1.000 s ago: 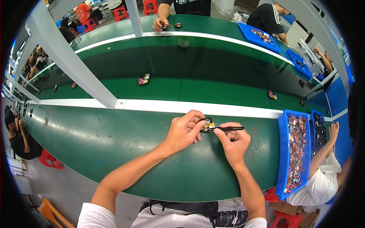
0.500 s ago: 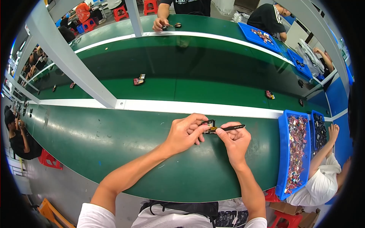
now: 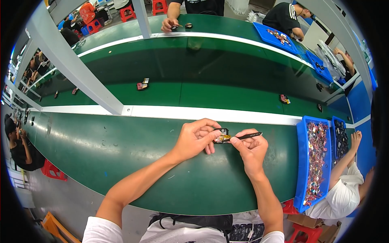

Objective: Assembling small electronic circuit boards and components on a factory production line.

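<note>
The green bench (image 3: 101, 154) sweeps across the middle of the frame under my forearms, and above it, past a white rail (image 3: 182, 112), the green belt (image 3: 227, 91) runs nearly the full width. Over on the right, a long blue tray (image 3: 301, 162), loaded with small red and silver parts (image 3: 316, 141); just beside it, a smaller blue tray (image 3: 334, 139) of black pieces. Now the centre: my left hand (image 3: 196, 137) has thumb and fingers pinched on the casing's left side, and my right hand (image 3: 250, 152), close by, grips a slim black tool (image 3: 251, 135) slanting up to the right. Its tip is at the casing; whether it touches, I can't tell. And the little black casing (image 3: 221, 137), yellow showing inside, sits between my hands, just right of centre frame.
</note>
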Tool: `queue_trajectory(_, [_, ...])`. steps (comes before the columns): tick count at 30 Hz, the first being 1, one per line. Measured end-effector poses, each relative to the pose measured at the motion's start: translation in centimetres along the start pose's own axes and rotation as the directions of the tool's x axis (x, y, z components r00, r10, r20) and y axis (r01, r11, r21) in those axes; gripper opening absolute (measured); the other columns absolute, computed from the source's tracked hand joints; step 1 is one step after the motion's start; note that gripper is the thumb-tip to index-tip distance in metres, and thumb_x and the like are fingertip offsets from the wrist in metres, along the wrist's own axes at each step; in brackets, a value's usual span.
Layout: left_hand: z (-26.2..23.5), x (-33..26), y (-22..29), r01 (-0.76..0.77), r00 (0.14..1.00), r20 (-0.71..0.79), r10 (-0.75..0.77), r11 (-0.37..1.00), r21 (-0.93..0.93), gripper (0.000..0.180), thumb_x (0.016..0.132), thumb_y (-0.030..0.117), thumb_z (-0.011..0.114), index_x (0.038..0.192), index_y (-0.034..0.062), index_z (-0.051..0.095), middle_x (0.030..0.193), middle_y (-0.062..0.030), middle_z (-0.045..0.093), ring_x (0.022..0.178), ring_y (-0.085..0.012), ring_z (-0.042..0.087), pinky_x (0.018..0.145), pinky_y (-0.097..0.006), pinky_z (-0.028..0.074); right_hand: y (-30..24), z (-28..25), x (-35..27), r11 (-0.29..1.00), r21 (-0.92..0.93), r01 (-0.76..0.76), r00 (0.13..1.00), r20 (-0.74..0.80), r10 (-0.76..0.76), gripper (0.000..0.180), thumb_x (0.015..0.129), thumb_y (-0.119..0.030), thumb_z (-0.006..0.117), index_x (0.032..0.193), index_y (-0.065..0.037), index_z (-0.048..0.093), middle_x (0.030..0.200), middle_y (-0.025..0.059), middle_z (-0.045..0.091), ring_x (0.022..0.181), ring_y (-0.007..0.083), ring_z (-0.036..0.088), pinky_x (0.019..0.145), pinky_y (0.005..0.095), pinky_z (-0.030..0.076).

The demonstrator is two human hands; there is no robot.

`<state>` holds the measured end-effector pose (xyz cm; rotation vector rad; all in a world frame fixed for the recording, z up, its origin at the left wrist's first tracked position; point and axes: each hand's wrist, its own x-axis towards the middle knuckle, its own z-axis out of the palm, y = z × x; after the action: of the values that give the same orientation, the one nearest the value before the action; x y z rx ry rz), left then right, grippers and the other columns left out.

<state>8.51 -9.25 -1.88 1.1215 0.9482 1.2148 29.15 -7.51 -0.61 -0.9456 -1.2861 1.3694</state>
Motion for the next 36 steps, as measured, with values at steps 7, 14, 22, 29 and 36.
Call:
queue_trajectory(7, [-0.3,0.1,0.1,0.052,0.998,0.046,-0.050,0.998,-0.031,0.023,0.100,0.006,0.062,0.115,-0.0099,0.061,0.086,-0.0140,0.070,0.060,-0.0165,0.069,0.050,-0.026,0.056,1.3,0.5,-0.4,0.967,-0.102,0.235,0.970,-0.040,-0.240,0.015,0.082,0.005,0.080,0.091,0.000,0.069,0.077,0.0008,0.068,0.053,-0.0020,0.042,0.047,0.0171,0.029])
queue_trajectory(14, [-0.5,0.1,0.1,0.067,0.995,0.082,-0.063,0.996,-0.055,0.024,0.101,0.007,0.060,0.117,-0.0095,0.060,0.091,-0.0151,0.070,0.062,-0.0176,0.070,0.051,-0.027,0.058,1.6,0.8,-0.7,0.911,-0.210,0.356,0.928,-0.035,-0.371,0.013,0.080,0.004,0.082,0.085,-0.001,0.071,0.084,0.0046,0.075,0.050,-0.0010,0.043,0.045,0.0177,0.029])
queue_trajectory(22, [-0.3,0.2,0.1,0.047,0.997,0.061,-0.041,0.995,-0.092,0.021,0.101,0.006,0.059,0.117,-0.0080,0.059,0.094,-0.0174,0.071,0.070,-0.0232,0.074,0.054,-0.029,0.061,1.5,1.0,-0.8,0.858,-0.286,0.427,0.893,-0.016,-0.450,0.013,0.079,0.003,0.083,0.084,-0.002,0.072,0.084,0.0038,0.076,0.047,0.0000,0.043,0.043,0.0181,0.028])
queue_trajectory(29, [-0.3,0.2,0.2,0.052,0.997,0.059,-0.046,0.992,-0.111,0.021,0.100,0.006,0.059,0.116,-0.0078,0.059,0.092,-0.0171,0.071,0.069,-0.0230,0.073,0.054,-0.030,0.061,1.5,1.0,-0.7,0.840,-0.328,0.432,0.888,-0.004,-0.459,0.013,0.078,0.003,0.083,0.084,-0.002,0.073,0.083,0.0031,0.076,0.046,-0.0001,0.043,0.043,0.0183,0.028])
queue_trajectory(36, [-0.2,0.2,0.0,0.048,0.998,0.049,-0.043,0.993,-0.105,0.020,0.100,0.006,0.059,0.116,-0.0075,0.060,0.091,-0.0167,0.071,0.069,-0.0219,0.073,0.055,-0.029,0.061,1.4,1.0,-0.8,0.848,-0.323,0.421,0.893,-0.018,-0.450,0.012,0.079,0.003,0.083,0.083,-0.001,0.072,0.081,0.0033,0.075,0.046,0.0000,0.043,0.043,0.0183,0.028])
